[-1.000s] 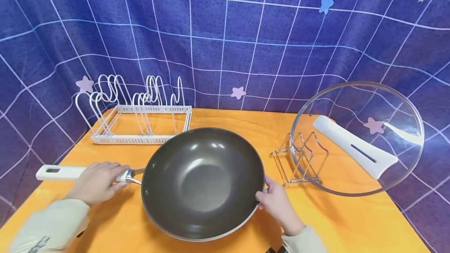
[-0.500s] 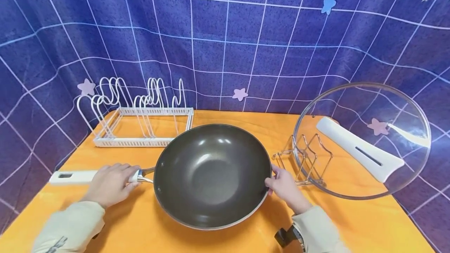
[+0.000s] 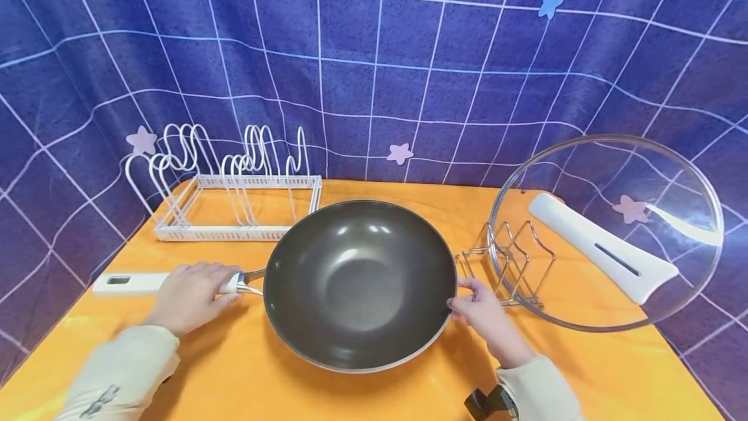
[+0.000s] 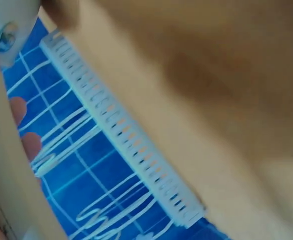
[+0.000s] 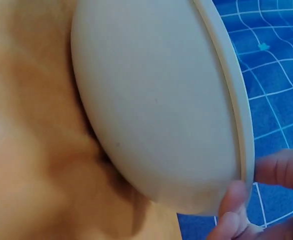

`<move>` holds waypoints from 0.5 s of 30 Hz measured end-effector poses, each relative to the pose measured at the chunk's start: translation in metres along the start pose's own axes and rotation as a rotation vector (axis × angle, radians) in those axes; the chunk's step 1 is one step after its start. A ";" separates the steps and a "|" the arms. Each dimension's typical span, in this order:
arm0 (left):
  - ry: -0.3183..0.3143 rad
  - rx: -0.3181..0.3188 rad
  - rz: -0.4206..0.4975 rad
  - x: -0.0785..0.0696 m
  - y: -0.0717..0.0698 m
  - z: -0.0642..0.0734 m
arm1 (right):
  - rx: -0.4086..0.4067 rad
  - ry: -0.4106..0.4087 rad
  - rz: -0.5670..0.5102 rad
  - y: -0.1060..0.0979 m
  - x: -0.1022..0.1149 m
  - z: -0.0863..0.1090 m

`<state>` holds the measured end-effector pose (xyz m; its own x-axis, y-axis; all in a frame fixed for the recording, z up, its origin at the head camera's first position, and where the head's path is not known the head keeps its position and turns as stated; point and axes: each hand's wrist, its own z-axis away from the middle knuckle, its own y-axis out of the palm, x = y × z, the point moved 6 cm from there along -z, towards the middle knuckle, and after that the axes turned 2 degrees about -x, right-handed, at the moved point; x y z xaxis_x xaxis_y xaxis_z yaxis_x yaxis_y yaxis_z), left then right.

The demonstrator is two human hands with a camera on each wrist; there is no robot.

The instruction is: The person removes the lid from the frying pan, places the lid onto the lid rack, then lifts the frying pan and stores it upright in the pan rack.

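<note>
In the head view a dark-coated wok [image 3: 362, 294] faces up in the middle, over the orange table. My left hand [image 3: 193, 297] grips its white handle [image 3: 134, 283] close to the metal neck. Opposite, my right hand [image 3: 482, 314] pinches the rim between thumb and fingers. From the right wrist the wok's pale outer wall [image 5: 156, 100] fills the view, with fingertips [image 5: 234, 197] at its rim. Whether the base touches the table cannot be told. The left wrist view is blurred; some of my left fingers [image 4: 30, 145] show at its edge.
Behind the wok on the left stands a white dish rack [image 3: 234, 232] with wire loops. To the right, a small metal rack [image 3: 514, 271] holds a large glass lid [image 3: 678, 193] upright, its white handle [image 3: 602, 245] facing forward. A blue grid-patterned curtain [image 3: 350, 96] hangs behind the table.
Both hands have shifted the wok a little to the right and away from me. Their hold on the handle and rim is the same. The view has moved slightly.
</note>
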<state>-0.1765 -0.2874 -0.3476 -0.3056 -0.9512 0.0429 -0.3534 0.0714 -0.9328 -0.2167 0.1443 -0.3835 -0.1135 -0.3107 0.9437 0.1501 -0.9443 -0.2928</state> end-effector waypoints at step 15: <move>-0.149 -0.080 -0.009 -0.001 -0.010 0.012 | -0.071 -0.114 0.005 0.007 0.014 -0.006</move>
<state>-0.1620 -0.2908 -0.3426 -0.1699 -0.9854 -0.0077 -0.4270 0.0807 -0.9006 -0.2234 0.1332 -0.3736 -0.0002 -0.3051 0.9523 0.0802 -0.9493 -0.3041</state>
